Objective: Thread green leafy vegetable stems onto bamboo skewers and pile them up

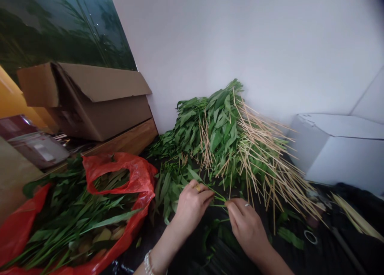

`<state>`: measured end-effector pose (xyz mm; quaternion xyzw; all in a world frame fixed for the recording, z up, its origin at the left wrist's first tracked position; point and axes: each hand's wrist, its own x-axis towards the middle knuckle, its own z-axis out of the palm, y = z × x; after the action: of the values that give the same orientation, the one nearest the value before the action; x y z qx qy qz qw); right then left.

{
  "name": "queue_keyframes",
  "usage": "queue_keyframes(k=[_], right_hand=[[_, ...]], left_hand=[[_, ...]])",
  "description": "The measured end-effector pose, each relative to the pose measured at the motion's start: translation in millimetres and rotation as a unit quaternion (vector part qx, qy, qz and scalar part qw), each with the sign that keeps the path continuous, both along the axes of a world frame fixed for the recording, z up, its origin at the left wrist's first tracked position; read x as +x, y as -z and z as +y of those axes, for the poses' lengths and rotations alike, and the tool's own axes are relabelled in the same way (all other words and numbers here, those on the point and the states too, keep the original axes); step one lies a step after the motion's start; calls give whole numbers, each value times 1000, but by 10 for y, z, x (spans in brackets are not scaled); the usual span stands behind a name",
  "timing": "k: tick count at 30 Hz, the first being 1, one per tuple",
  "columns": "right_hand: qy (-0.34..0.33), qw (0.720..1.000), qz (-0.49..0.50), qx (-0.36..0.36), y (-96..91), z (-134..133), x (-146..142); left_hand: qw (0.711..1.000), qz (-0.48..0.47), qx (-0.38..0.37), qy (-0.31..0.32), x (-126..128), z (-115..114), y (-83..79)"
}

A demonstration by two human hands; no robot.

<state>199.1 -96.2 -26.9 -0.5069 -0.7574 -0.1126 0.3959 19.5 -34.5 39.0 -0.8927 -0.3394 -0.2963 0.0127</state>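
Note:
My left hand point(192, 203) is closed, thumb and fingers pinched on a thin green leafy stem point(219, 195). The stem runs across to my right hand point(247, 227), whose fingertips are pinched on its other end. From those fingertips a thin light stick seems to rise, but I cannot tell if it is held. Just beyond both hands lie loose green leaves point(166, 187). Behind them a large heap of leafy bundles point(222, 119) leans against the wall, with many thin wooden sticks point(264, 143) fanning out to the right.
A red plastic bag point(144, 175) with leafy stems point(72, 211) lies open at left. Behind it an open cardboard box point(117, 111) rests on a wooden ledge point(135, 137). A white box point(345, 151) stands at right. A roll of tape point(310, 237) lies on the dark surface.

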Motion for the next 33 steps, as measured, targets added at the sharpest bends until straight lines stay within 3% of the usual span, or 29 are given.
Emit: queue_keyframes(k=[9,11,14,16,17,18,21,22,24,26,29,33], right_hand=[[4,998,-63,22,-46,-6,-38],[-5,998,-59,11,-40,-7,-39],[-19,999,-13,-23,1,8,-7],[-17,999,27,-42,44,32,30],[-13,998,45,-49,67,46,47],[-11,997,59,-55,90,59,61],[-12,995,69,-65,147,84,72],[-14,995,66,-67,161,87,68],[-16,996,56,-69,180,87,60],[-11,996,48,-68,190,86,58],[-1,997,41,-68,199,91,67],[2,997,35,-69,218,99,74]], left_hand=[[998,59,-5,20,69,3,76],[1000,18,-21,7,72,17,102],[989,-119,-76,-50,0,91,62],[950,-258,-155,-84,-101,173,-19],[912,-342,-207,-89,-158,215,-68],[861,-426,-267,-83,-213,252,-116],[669,-608,-424,-51,-334,307,-221],[621,-635,-458,-46,-355,306,-235],[565,-658,-497,-43,-373,286,-233],[549,-661,-509,-45,-373,258,-205],[551,-656,-513,-54,-371,226,-156],[590,-639,-489,-59,-369,210,-109]])
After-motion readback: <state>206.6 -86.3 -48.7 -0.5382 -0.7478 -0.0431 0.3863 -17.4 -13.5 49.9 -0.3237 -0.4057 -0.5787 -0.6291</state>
